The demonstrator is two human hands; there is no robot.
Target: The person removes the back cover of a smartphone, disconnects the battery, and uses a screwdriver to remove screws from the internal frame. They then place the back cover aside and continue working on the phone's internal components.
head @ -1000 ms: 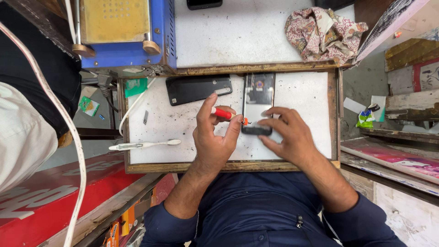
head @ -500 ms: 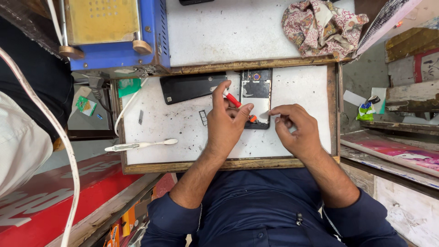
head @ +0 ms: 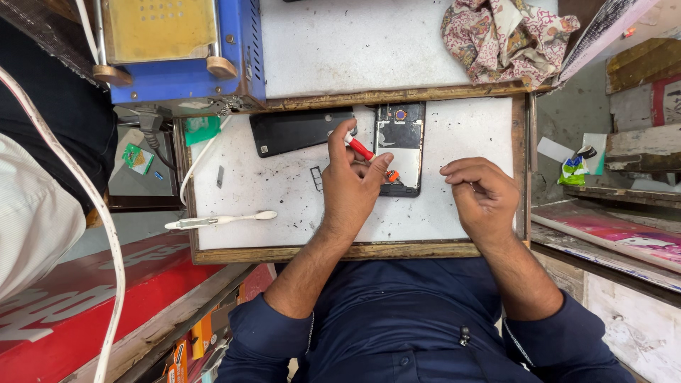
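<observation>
Left hand (head: pixel 351 188) gripping red screwdriver (head: pixel 362 150)

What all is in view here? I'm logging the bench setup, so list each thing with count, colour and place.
opened phone: one, black, upper middle of white board
back cover: one, black, left of phone
screwdriver: one, red handle, in left hand over phone
toothbrush: one, white, board's left edge
machine: one, blue and yellow, top left
cloth: one, patterned, top right
left hand: holds screwdriver
right hand: fingers curled, on board right of phone
</observation>
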